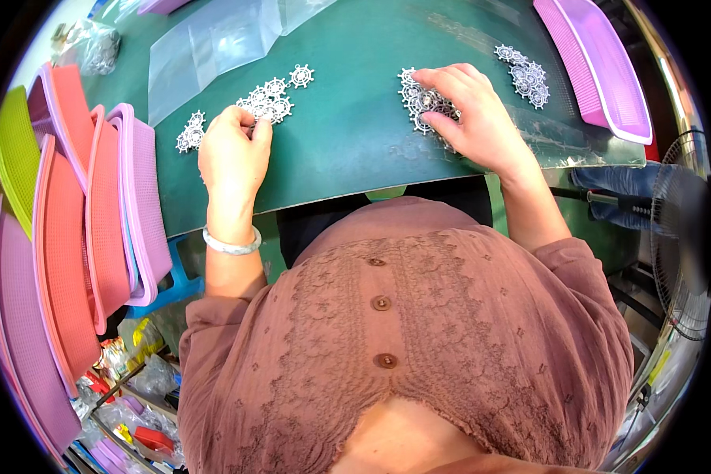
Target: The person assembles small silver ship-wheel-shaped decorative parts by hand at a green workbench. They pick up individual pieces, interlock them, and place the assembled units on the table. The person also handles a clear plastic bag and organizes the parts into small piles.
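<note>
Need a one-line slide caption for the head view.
Left hand and right hand at separate clusters of silvery wheel-shaped pieces on a green table, coloured baskets at left.

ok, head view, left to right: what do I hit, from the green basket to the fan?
green basket → leftmost pile of metal wheels → left hand → lone metal wheel → right hand → rightmost pile of wheels → right-side purple basket → fan

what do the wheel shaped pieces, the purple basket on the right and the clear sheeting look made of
Wheel-shaped pieces: probably silvery metal, judging by their grey glint; coated plastic is possible.
Purple basket: likely moulded plastic, fairly glossy, with even colour and a fine grid wall.
Clear sheeting: apparently thin plastic film, see-through with pale reflections.
</note>
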`<state>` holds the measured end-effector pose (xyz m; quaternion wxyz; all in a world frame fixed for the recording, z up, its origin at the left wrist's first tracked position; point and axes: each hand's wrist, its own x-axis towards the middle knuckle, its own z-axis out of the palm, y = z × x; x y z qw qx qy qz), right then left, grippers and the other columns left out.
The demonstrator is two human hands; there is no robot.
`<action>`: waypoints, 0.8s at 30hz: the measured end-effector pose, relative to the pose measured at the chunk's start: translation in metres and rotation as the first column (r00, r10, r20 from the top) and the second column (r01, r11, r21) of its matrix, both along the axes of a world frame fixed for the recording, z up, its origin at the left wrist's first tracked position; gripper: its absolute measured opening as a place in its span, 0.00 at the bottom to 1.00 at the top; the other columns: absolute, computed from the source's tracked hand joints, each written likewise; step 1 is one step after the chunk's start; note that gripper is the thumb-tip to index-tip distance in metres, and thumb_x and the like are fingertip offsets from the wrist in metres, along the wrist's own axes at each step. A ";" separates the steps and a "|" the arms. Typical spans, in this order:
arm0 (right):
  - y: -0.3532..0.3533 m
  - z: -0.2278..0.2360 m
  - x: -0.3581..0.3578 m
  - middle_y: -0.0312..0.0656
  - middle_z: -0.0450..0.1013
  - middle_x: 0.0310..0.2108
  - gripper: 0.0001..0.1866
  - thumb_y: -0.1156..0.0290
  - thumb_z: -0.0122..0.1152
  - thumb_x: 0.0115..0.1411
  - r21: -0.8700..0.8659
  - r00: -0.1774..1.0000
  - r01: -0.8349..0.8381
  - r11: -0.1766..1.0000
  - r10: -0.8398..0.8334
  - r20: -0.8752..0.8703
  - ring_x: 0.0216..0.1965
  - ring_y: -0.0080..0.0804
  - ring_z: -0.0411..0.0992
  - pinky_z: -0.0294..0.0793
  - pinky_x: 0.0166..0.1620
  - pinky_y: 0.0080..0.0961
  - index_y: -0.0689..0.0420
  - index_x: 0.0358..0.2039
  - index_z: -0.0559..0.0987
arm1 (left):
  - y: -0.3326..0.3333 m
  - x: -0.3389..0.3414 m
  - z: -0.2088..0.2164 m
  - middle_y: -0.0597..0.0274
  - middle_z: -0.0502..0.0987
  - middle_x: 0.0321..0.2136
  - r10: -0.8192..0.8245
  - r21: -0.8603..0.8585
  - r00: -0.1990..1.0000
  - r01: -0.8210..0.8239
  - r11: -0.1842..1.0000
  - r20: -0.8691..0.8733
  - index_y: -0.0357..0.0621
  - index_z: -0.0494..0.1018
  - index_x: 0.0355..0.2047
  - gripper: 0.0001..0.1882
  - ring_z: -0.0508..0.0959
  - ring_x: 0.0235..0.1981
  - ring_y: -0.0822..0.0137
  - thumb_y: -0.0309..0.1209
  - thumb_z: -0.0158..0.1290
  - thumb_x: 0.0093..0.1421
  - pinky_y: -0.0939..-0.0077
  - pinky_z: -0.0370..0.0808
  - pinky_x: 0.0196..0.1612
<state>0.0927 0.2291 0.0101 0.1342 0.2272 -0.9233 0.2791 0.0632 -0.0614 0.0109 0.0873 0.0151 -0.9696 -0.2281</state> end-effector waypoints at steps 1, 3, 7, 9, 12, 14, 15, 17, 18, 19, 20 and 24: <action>-0.001 -0.001 0.000 0.42 0.72 0.39 0.22 0.74 0.61 0.47 0.013 1.000 0.007 1.000 -0.007 -0.009 0.45 0.43 0.65 0.63 0.49 0.35 0.55 0.46 0.72 | 0.000 0.000 -0.001 0.59 0.73 0.19 -0.010 -0.016 0.999 0.009 1.000 -0.038 0.39 0.73 0.27 0.11 0.74 0.22 0.63 0.35 0.57 0.50 0.70 0.70 0.28; -0.003 -0.003 0.001 0.42 0.72 0.39 0.23 0.74 0.61 0.47 0.016 1.000 0.025 1.000 -0.025 -0.017 0.44 0.42 0.66 0.63 0.49 0.34 0.55 0.47 0.71 | 0.001 -0.001 -0.003 0.63 0.74 0.17 -0.031 -0.049 0.993 0.025 0.998 -0.115 0.39 0.74 0.30 0.11 0.72 0.18 0.73 0.34 0.58 0.51 0.78 0.69 0.25; -0.005 -0.003 0.002 0.41 0.72 0.38 0.25 0.76 0.60 0.47 -0.030 0.998 0.049 0.998 -0.048 0.045 0.44 0.41 0.66 0.63 0.49 0.34 0.54 0.49 0.70 | 0.022 0.009 0.005 0.65 0.73 0.18 -0.197 0.167 0.976 0.211 0.963 -0.097 0.39 0.75 0.33 0.10 0.71 0.20 0.76 0.30 0.58 0.51 0.82 0.68 0.26; -0.007 -0.004 0.001 0.40 0.72 0.35 0.26 0.80 0.59 0.46 -0.122 0.998 0.059 0.991 -0.054 0.040 0.40 0.37 0.68 0.66 0.46 0.30 0.54 0.49 0.71 | 0.031 0.012 -0.002 0.66 0.74 0.20 -0.316 0.260 0.945 0.326 0.909 -0.079 0.38 0.75 0.33 0.10 0.72 0.22 0.76 0.30 0.59 0.51 0.82 0.69 0.28; -0.011 -0.009 0.001 0.39 0.73 0.32 0.26 0.82 0.58 0.46 -0.271 0.999 0.041 0.962 -0.033 0.035 0.36 0.34 0.71 0.70 0.41 0.28 0.54 0.48 0.71 | 0.050 0.018 -0.004 0.62 0.75 0.26 -0.429 0.358 0.900 0.428 0.830 -0.082 0.37 0.75 0.33 0.09 0.74 0.26 0.75 0.27 0.58 0.50 0.81 0.72 0.32; -0.014 -0.010 0.001 0.39 0.72 0.30 0.25 0.83 0.58 0.47 -0.391 1.000 0.012 0.920 -0.001 0.028 0.33 0.31 0.72 0.72 0.39 0.26 0.54 0.48 0.71 | 0.061 0.019 -0.008 0.60 0.73 0.24 -0.476 0.419 0.862 0.502 0.756 -0.173 0.38 0.75 0.32 0.11 0.73 0.21 0.70 0.28 0.59 0.48 0.79 0.72 0.26; -0.017 -0.010 0.001 0.38 0.72 0.29 0.26 0.84 0.58 0.47 -0.455 1.000 -0.004 0.891 0.016 0.022 0.32 0.29 0.72 0.72 0.38 0.24 0.54 0.49 0.71 | 0.066 0.020 -0.006 0.60 0.73 0.25 -0.500 0.462 0.853 0.508 0.727 -0.151 0.38 0.75 0.34 0.12 0.73 0.22 0.71 0.28 0.59 0.48 0.79 0.72 0.26; -0.024 -0.009 0.002 0.38 0.72 0.28 0.26 0.84 0.58 0.48 -0.570 0.998 -0.042 0.820 0.057 0.008 0.31 0.26 0.72 0.73 0.38 0.21 0.54 0.49 0.71 | 0.075 0.021 -0.004 0.61 0.73 0.26 -0.516 0.497 0.842 0.519 0.696 -0.157 0.40 0.75 0.34 0.12 0.73 0.22 0.71 0.28 0.60 0.48 0.80 0.72 0.26; -0.028 -0.009 0.002 0.38 0.73 0.28 0.26 0.84 0.59 0.48 -0.623 0.997 -0.064 0.780 0.082 0.000 0.31 0.24 0.72 0.72 0.38 0.21 0.55 0.49 0.71 | 0.078 0.021 -0.005 0.61 0.73 0.26 -0.522 0.497 0.833 0.538 0.681 -0.186 0.40 0.76 0.34 0.12 0.73 0.22 0.71 0.28 0.60 0.48 0.80 0.72 0.26; -0.030 -0.009 0.003 0.37 0.73 0.28 0.26 0.84 0.59 0.48 -0.672 0.994 -0.086 0.736 0.107 -0.010 0.31 0.23 0.72 0.72 0.39 0.20 0.55 0.50 0.71 | 0.080 0.021 -0.006 0.61 0.73 0.26 -0.527 0.497 0.822 0.557 0.665 -0.215 0.41 0.76 0.33 0.11 0.73 0.22 0.71 0.27 0.60 0.48 0.80 0.71 0.26; -0.030 -0.006 0.006 0.39 0.72 0.34 0.27 0.86 0.57 0.51 -0.679 0.978 -0.098 0.727 0.195 0.068 0.38 0.23 0.70 0.67 0.45 0.19 0.62 0.54 0.66 | 0.081 0.020 -0.007 0.62 0.74 0.27 -0.532 0.496 0.811 0.576 0.650 -0.245 0.41 0.76 0.33 0.10 0.73 0.22 0.71 0.27 0.60 0.48 0.80 0.71 0.26; -0.036 -0.007 0.008 0.41 0.72 0.37 0.27 0.87 0.57 0.51 -0.716 0.974 -0.127 0.687 0.223 0.041 0.40 0.25 0.70 0.68 0.47 0.20 0.63 0.53 0.66 | 0.079 0.018 -0.011 0.62 0.74 0.27 -0.485 0.431 0.781 0.623 0.653 -0.394 0.42 0.77 0.30 0.07 0.73 0.22 0.70 0.24 0.59 0.48 0.79 0.71 0.25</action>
